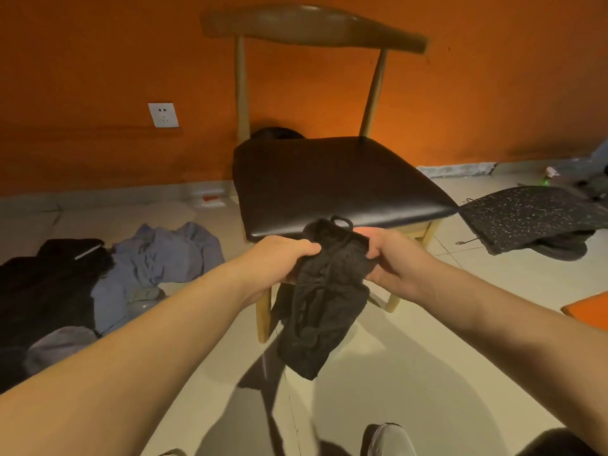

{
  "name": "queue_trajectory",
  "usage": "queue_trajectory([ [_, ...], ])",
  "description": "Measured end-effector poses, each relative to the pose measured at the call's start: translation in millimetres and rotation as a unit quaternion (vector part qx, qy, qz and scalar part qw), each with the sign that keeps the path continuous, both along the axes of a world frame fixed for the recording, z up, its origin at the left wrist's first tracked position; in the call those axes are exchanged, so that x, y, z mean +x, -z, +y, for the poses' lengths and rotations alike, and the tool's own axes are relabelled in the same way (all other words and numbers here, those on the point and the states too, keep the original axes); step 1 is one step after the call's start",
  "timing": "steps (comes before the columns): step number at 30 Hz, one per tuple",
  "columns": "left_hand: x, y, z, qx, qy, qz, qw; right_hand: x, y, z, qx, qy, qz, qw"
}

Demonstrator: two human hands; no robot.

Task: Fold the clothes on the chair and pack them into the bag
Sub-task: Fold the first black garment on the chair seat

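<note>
Both grips, left hand (283,258) and right hand (393,258), clutch a black garment (324,304) before the chair (329,179).

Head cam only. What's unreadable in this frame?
Head view:
- Black garment: bunched in the grip of left hand and right hand; type unclear.
- Dark object behind chair: mostly hidden by seat.
- Orange item: cut off by right edge.
- Speckled black item: bag or not, unclear.
- Far-right clutter: blurred.

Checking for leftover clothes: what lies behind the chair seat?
A dark rounded thing peeks above the chair seat at back left; its rest is covered, so unidentifiable.
</note>
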State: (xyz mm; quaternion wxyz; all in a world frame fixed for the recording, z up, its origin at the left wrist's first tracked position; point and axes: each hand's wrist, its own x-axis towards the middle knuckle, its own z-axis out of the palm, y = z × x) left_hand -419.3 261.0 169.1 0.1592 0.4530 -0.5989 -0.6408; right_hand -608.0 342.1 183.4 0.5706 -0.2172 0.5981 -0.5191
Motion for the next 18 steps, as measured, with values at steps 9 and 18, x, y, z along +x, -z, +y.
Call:
queue_trajectory([
  [9, 12.0, -19.3, 12.6, 0.111, -0.114, 0.075, 0.984, -31.8, -13.6, 32.6, 0.063, -0.058, 0.002, 0.996],
  [18, 46.9, 6.7, 17.7, -0.003, -0.056, -0.038, 0.998, -14.4, -20.9, 27.4, -0.022, -0.068, -0.143, 0.987],
])
